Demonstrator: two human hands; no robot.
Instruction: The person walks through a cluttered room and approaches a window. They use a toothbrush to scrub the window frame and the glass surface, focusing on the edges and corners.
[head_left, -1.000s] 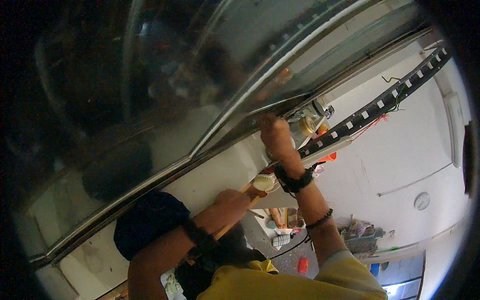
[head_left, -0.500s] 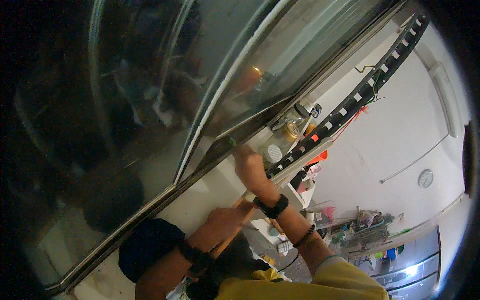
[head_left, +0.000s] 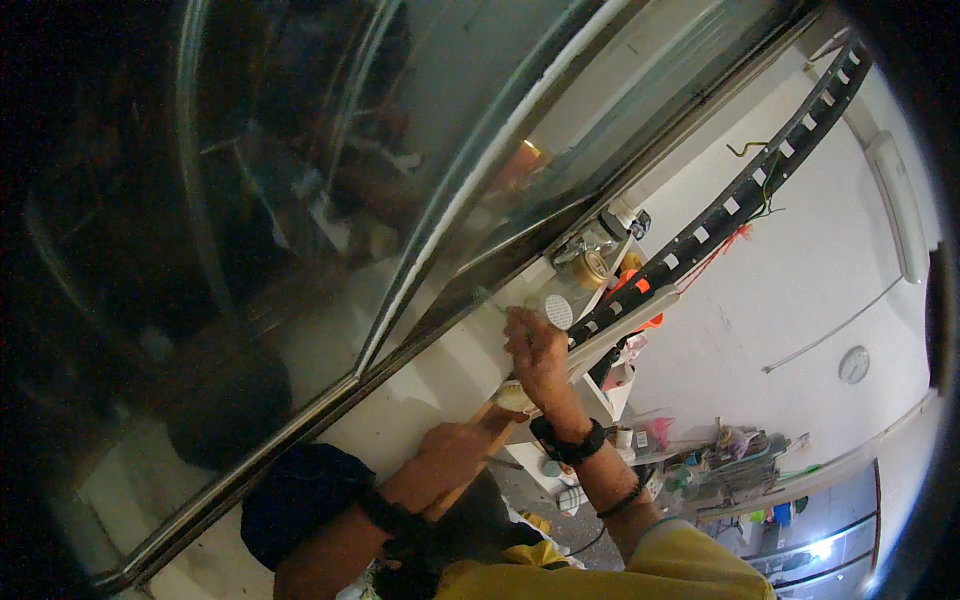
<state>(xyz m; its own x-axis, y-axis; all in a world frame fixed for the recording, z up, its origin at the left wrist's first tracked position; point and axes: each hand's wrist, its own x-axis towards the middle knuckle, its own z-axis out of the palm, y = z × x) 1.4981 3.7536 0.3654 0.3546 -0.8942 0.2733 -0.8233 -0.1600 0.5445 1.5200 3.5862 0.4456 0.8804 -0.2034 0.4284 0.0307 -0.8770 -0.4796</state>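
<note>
My right hand (head_left: 540,352) is raised over the pale sill, in front of some jars, with its fingers curled together. A faint greenish thing shows just beyond its fingertips, too blurred to name. My left hand (head_left: 452,455) rests low on the sill beside an orange-brown wooden strip (head_left: 455,495). Its fingers look closed, but whatever they hold is hidden. A small whitish round thing (head_left: 515,397) lies between the two hands. Dark bands circle both wrists. Along the left runs a glass panel (head_left: 290,250) in a metal frame (head_left: 240,465).
A jar with a white lid (head_left: 557,312) and a gold-lidded jar (head_left: 590,267) stand close to my right hand. A black slotted strip (head_left: 700,232) slants up the right side. Dark blue cloth (head_left: 300,495) lies by my left forearm. Cluttered shelves (head_left: 720,450) are farther right.
My right hand has drawn back from the glass frame, down and to the right, with its wrist turned. The left hand has stayed nearly in place. The view has shifted slightly.
</note>
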